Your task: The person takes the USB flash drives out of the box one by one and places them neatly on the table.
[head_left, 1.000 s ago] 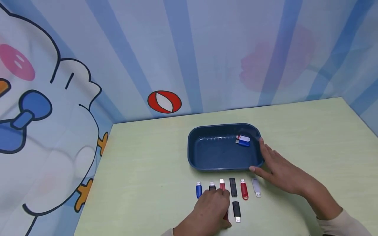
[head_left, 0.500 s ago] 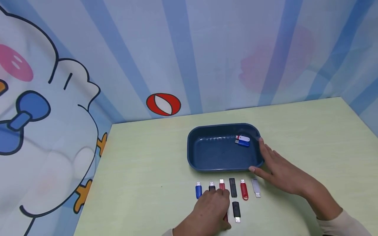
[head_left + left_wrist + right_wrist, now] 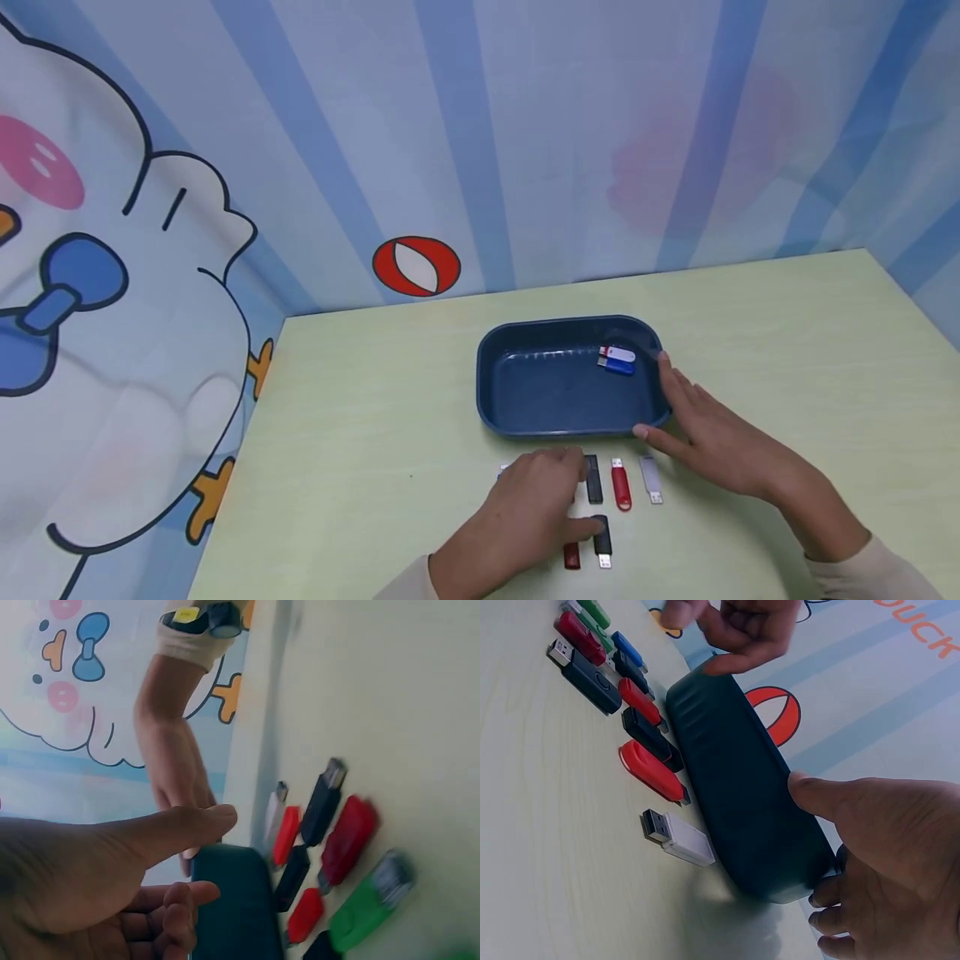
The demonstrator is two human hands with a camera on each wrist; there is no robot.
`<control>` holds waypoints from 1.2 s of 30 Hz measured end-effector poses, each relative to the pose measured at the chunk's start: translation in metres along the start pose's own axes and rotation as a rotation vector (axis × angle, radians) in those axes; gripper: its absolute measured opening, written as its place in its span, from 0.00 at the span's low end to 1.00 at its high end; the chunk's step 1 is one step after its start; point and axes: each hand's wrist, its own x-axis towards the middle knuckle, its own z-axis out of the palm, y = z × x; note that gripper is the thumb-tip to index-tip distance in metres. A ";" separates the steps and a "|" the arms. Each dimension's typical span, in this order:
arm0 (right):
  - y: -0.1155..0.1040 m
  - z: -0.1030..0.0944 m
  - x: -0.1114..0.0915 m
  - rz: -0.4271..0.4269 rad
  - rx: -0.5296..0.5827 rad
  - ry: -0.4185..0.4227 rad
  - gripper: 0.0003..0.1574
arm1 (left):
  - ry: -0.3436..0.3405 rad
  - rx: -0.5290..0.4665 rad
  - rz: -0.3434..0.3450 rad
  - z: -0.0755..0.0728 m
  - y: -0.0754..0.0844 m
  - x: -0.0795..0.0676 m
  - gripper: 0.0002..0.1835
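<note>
My left hand [image 3: 528, 508] hovers over the rows of USB sticks, thumb stretched out and fingers loosely bent, with nothing visible between them. Its thumb overlaps a black USB stick [image 3: 602, 535] in the head view. A dark red USB stick [image 3: 572, 557] lies partly under that hand, and a green one [image 3: 367, 907] shows in the left wrist view. My right hand [image 3: 720, 442] rests at the right end of the dark blue tray [image 3: 555, 396], its thumb at the rim [image 3: 802, 787] and fingers straight. Inside the tray lie a white USB stick [image 3: 621, 354] and a blue one [image 3: 618, 367].
In front of the tray, a black USB stick [image 3: 593, 480], a red one [image 3: 621, 486] and a pale one [image 3: 651, 480] lie in a row on the light table [image 3: 360, 433]. A printed cloth backdrop [image 3: 562, 167] stands behind the table.
My left hand has lifted from the USB sticks and moved slightly up and forward, its thumb now spread, uncovering the dark red stick's end. My right hand stays at the tray.
</note>
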 end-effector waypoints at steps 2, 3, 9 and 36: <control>0.000 0.000 0.000 -0.003 -0.002 0.000 0.68 | 0.022 -0.045 0.008 -0.006 -0.001 0.002 0.25; 0.000 0.000 0.000 -0.002 -0.003 -0.001 0.68 | 0.037 -0.060 0.017 -0.009 -0.002 0.003 0.23; 0.000 0.000 0.000 0.005 -0.008 -0.005 0.68 | 0.145 -0.145 0.076 -0.025 -0.007 0.013 0.19; -0.005 0.000 0.000 0.023 -0.002 -0.017 0.69 | 0.316 -0.098 0.084 -0.061 -0.025 0.070 0.14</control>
